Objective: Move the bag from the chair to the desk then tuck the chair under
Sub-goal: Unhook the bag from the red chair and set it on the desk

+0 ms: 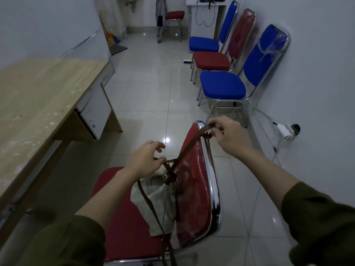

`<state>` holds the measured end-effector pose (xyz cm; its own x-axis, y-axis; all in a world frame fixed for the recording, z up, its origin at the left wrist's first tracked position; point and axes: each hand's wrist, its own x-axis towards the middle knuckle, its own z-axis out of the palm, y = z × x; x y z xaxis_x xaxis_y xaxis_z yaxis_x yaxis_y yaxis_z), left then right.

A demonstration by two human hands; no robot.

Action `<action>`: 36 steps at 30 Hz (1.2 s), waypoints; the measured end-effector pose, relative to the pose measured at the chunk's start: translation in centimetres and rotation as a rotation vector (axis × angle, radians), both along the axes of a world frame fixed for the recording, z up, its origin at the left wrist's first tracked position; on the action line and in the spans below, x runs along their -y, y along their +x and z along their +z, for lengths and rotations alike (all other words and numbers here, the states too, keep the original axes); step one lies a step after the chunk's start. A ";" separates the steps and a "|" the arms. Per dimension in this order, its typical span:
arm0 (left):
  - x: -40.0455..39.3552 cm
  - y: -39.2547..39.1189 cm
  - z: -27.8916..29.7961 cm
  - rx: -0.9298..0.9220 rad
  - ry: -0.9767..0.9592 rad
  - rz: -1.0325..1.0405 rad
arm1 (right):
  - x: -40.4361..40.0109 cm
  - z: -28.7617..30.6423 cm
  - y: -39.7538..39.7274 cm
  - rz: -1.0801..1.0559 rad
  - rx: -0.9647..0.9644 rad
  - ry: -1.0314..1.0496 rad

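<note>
Nearest the lens, two olive sleeves (57,244) reach forward, and beyond them sits the red chair (123,217), its chrome-framed back to the right and its seat pointing left toward the desk (38,96). On that seat, leaning against the backrest, is the pale canvas bag (159,200), and its brown strap (189,148) runs up and over the far top corner of the chair back, which looks to be why the bag sits upright rather than slumped. The right hand (228,137) is up at that corner, fingers pinched closed on the strap where it crosses the frame, apparently to lift the loop clear of the chrome. The left hand (144,162) is lower, at the bag's top; thumb and lower fingers seem to grip the strap near its buckle while the forefinger stays loosely spread, probably steadying the bag so it does not tip as the loop comes free. The desk lies to the left with bare wood top, a short carry away. Against the right wall stand a near blue chair (222,85) and two more beyond, out of the way. The bag is not yet off the seat; the tuck-in waits until it is.
</note>
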<state>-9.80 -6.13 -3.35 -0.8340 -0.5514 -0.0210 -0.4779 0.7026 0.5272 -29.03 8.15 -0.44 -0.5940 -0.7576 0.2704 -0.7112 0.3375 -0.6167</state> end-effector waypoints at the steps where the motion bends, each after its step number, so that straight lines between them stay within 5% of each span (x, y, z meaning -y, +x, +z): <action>1: 0.3 -0.1 -0.2 -0.006 0.024 0.002 | 0.9 0.5 -0.6 0.017 -0.033 0.005; 7: 2.6 0.7 -2.5 0.064 0.296 -0.005 | 6.7 1.9 -0.5 0.130 -0.094 0.042; 14: 6.6 4.7 -4.7 0.381 0.490 -0.229 | 10.9 -0.4 4.7 0.214 0.074 0.109; 25: 16.0 11.7 -3.8 -0.272 0.544 0.469 | 13.3 -3.5 11.0 -0.016 0.142 0.061; 29: 16.5 13.5 -4.0 -0.468 0.584 0.657 | 13.0 -4.9 13.3 -0.038 0.088 0.207; 33: 15.7 15.9 -5.3 -0.480 0.682 0.558 | 11.9 -7.6 16.6 0.152 0.158 0.543; 36: 15.3 17.2 -6.2 -0.419 0.784 0.368 | 11.7 -10.1 19.6 0.181 0.380 0.602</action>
